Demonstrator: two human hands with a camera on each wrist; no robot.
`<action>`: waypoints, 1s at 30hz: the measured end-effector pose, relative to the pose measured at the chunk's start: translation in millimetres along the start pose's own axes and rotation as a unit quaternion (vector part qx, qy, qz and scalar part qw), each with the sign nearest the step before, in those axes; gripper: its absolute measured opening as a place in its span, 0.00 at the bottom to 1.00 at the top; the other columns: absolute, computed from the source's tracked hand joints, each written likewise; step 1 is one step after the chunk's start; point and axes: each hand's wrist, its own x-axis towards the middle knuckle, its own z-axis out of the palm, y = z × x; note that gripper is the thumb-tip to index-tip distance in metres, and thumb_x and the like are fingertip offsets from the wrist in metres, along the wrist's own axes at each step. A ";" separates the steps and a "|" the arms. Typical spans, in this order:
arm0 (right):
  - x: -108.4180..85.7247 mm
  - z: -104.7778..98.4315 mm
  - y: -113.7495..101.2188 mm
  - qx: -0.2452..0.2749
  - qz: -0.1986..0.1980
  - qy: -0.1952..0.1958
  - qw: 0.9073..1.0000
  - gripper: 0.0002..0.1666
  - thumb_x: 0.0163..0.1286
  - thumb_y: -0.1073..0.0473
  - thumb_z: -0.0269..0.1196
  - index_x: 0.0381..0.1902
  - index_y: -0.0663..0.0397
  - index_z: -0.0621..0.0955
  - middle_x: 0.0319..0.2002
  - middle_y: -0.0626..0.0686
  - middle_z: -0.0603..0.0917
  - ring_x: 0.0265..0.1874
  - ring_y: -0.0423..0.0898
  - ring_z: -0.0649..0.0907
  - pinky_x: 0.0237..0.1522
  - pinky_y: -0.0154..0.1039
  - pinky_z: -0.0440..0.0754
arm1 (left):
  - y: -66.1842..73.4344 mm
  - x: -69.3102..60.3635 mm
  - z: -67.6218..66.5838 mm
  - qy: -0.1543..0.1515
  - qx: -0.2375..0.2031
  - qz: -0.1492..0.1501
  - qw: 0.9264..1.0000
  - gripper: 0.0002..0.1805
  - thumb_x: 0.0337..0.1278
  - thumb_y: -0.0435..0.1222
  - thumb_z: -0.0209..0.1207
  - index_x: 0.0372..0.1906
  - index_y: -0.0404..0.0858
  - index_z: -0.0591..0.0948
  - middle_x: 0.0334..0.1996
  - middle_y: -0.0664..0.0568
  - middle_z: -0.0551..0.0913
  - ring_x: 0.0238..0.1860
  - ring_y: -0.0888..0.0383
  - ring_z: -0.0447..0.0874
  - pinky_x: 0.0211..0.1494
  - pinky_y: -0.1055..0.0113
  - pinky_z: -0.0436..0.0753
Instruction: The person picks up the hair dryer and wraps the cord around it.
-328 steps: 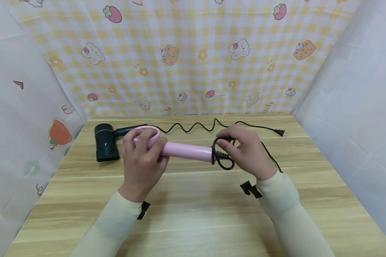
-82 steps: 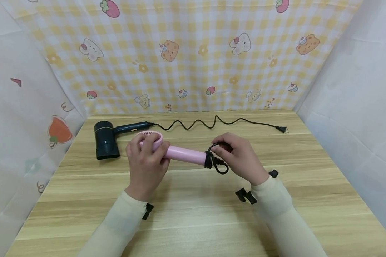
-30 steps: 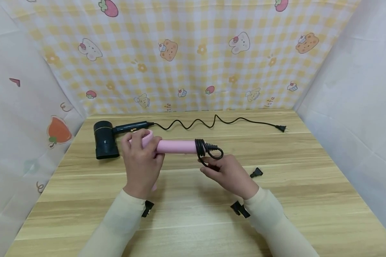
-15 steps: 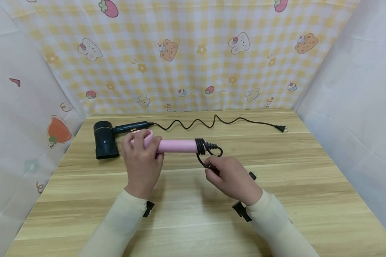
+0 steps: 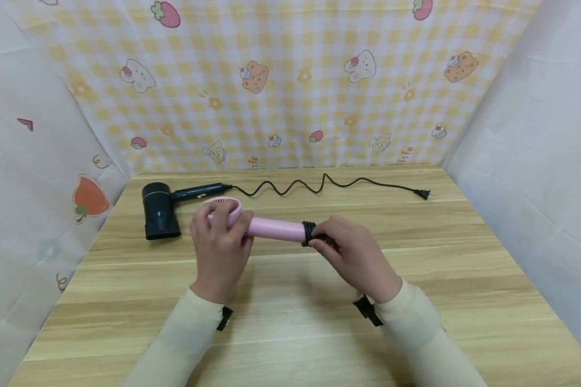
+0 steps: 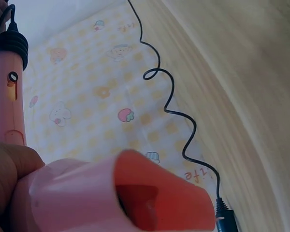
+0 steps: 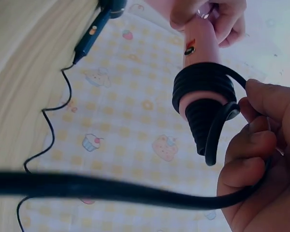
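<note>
A pink hair dryer (image 5: 277, 229) is held up over the table, its head gripped by the left hand (image 5: 220, 252). Black cord (image 5: 308, 233) is wound several turns round the end of its handle; the coils (image 7: 203, 84) show closely in the right wrist view. The right hand (image 5: 358, 258) pinches the cord beside the coils, fingers curled round it. A length of cord (image 7: 135, 189) runs from that hand across the right wrist view. In the left wrist view the dryer's nozzle (image 6: 164, 198) faces the camera's side, with part of the left hand (image 6: 7, 179) at its left.
A dark hair dryer (image 5: 160, 212) lies at the table's back left. Its wavy cord (image 5: 297, 184) stretches along the back edge to a two-pin plug (image 5: 422, 194). Behind the wooden table (image 5: 290, 333) hangs a yellow checked cloth (image 5: 281, 107), with white sheets at both sides.
From half a second ago, the right hand has moved up to the handle's end, and the hanging loop of cord no longer shows. The pink dryer has tilted, its handle end lower.
</note>
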 end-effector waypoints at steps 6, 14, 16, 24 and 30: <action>6.5 -4.3 2.5 0.036 -0.009 0.006 0.999 0.08 0.64 0.65 0.69 0.41 0.53 0.82 0.34 0.43 0.79 0.24 0.37 0.73 0.25 0.32 0.73 | 0.8 3.9 -1.9 0.008 0.003 0.025 1.000 0.13 0.46 0.29 0.73 0.39 0.38 0.85 0.51 0.41 0.75 0.55 0.35 0.65 0.51 0.39 0.68; 11.8 -8.1 12.2 0.046 0.009 -0.011 0.999 0.12 0.62 0.63 0.71 0.43 0.54 0.83 0.32 0.43 0.78 0.22 0.38 0.70 0.23 0.33 0.69 | 2.2 4.6 -4.2 0.021 -0.006 0.048 0.999 0.13 0.45 0.29 0.73 0.40 0.39 0.85 0.50 0.41 0.75 0.54 0.36 0.66 0.49 0.39 0.68; 12.5 -8.9 14.2 0.054 0.027 -0.013 0.998 0.13 0.61 0.62 0.72 0.44 0.55 0.83 0.30 0.44 0.78 0.22 0.38 0.70 0.24 0.34 0.69 | 2.7 4.9 -5.1 0.026 -0.010 0.051 0.998 0.13 0.46 0.29 0.72 0.40 0.39 0.85 0.50 0.42 0.75 0.53 0.36 0.66 0.49 0.39 0.68; 16.0 -10.9 19.5 0.097 0.094 -0.036 0.990 0.13 0.60 0.61 0.72 0.42 0.52 0.83 0.30 0.44 0.80 0.23 0.41 0.74 0.27 0.35 0.73 | 3.6 5.8 -9.1 0.038 -0.024 0.063 0.997 0.14 0.44 0.28 0.73 0.39 0.40 0.86 0.50 0.42 0.76 0.53 0.37 0.67 0.49 0.38 0.68; 18.2 -9.4 24.9 0.131 0.132 -0.035 0.982 0.09 0.61 0.60 0.72 0.39 0.49 0.83 0.31 0.43 0.84 0.24 0.41 0.79 0.27 0.36 0.77 | 4.9 5.5 -12.0 0.044 -0.033 0.070 0.996 0.15 0.42 0.27 0.73 0.39 0.40 0.86 0.49 0.42 0.77 0.53 0.37 0.66 0.49 0.38 0.67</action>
